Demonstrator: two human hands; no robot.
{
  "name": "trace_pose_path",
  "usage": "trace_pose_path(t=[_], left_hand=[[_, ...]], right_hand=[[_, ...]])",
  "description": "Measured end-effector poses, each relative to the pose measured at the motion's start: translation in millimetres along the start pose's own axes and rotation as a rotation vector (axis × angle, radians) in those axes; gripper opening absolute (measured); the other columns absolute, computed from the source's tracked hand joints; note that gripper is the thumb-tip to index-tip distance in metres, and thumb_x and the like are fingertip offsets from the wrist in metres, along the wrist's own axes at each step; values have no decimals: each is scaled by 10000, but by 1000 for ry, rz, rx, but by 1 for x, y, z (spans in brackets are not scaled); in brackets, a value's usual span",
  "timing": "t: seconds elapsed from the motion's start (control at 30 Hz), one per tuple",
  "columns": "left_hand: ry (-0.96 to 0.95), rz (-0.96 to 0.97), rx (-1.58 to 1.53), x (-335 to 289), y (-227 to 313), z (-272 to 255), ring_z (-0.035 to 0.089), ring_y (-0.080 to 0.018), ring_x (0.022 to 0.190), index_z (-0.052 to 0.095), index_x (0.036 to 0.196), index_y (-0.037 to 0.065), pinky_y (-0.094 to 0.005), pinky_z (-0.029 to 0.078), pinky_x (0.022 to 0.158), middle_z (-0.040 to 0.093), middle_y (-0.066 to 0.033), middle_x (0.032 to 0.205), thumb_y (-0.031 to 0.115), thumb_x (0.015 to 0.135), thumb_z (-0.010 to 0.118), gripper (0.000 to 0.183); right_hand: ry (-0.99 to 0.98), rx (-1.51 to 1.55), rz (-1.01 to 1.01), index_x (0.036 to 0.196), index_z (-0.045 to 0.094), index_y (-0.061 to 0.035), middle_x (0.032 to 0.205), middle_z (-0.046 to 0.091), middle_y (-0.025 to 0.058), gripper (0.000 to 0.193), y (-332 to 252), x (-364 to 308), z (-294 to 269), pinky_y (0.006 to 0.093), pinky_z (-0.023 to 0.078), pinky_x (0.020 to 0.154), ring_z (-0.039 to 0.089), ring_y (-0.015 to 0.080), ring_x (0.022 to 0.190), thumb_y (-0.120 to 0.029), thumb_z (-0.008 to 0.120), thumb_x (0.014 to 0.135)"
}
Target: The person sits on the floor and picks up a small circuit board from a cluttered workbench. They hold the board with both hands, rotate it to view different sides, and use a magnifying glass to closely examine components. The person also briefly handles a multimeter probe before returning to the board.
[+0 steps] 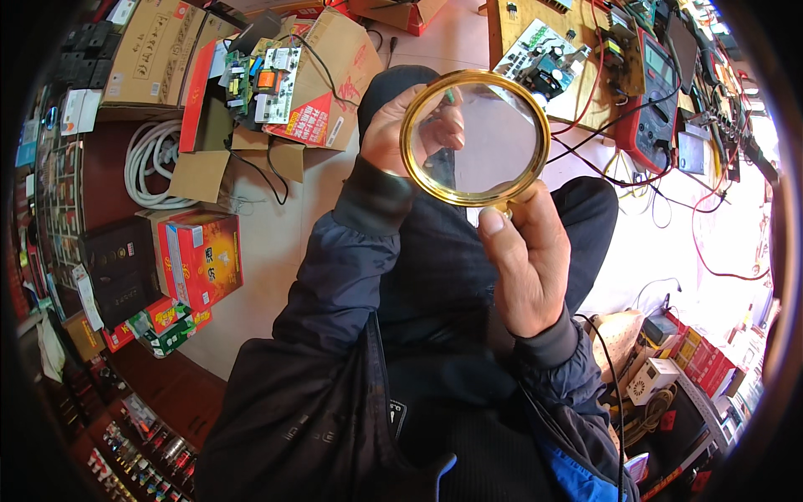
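In my right hand (535, 259) is a round magnifying glass (407, 163) with a gold rim, pinched between thumb and fingers by its short gold stem. Behind the left part of its lens, my left hand (391, 134) is closed, with its fingertips showing through the glass. At those fingertips is a small green piece (449, 96), too small to name exactly. Both hands are raised above my lap, and my dark trousers (427, 259) lie below them.
A workbench (577, 105) at the far right bears a circuit board (544, 63), a red multimeter (651, 100) and trailing cables. To the left, another circuit board (266, 82) rests on an open carton (326, 71). A coiled white hose (150, 167) and a red box (205, 255) stand nearer.
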State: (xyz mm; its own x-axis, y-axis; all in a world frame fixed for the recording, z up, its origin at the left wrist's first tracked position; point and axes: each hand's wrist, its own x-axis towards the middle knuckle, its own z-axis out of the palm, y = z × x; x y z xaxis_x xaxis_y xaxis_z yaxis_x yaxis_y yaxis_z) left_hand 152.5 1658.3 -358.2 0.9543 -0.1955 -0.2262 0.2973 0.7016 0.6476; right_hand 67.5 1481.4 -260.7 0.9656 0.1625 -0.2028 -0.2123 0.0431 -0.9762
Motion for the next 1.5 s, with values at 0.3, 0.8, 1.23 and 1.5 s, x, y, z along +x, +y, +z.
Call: trace_pose_path(t=[0.3,0.8,1.23,1.5], left_hand=[[-74,-23,-121,6,1,-5,567,-169,803,661,1060,-27,-315,468,685,622,-84,884,165,995,629,205],[-66,24,34,3,0,-3,607,-182,828,670,1070,-41,-331,502,739,658,-121,916,185,991,631,243],[-164,54,7,7,-5,-11,591,-212,851,677,1042,-36,-347,475,774,659,-128,899,168,1013,586,225],[-295,131,67,12,-10,-24,594,-165,886,616,1198,-10,-286,483,858,647,-82,940,165,1022,546,257]], right_hand=[[1,21,-18,1171,556,21,789,566,15,227,-6,-7,-1,226,410,679,444,56,722,-69,585,965],[18,43,-10,1167,558,21,801,568,6,217,-4,-11,-4,227,406,684,441,59,723,-63,580,968],[-7,43,-59,1191,554,28,884,639,44,230,-3,-11,-6,235,450,750,515,67,784,-50,576,976],[-45,-13,-103,1191,542,25,860,647,39,226,-6,-16,-9,216,432,704,496,50,741,-52,572,982]])
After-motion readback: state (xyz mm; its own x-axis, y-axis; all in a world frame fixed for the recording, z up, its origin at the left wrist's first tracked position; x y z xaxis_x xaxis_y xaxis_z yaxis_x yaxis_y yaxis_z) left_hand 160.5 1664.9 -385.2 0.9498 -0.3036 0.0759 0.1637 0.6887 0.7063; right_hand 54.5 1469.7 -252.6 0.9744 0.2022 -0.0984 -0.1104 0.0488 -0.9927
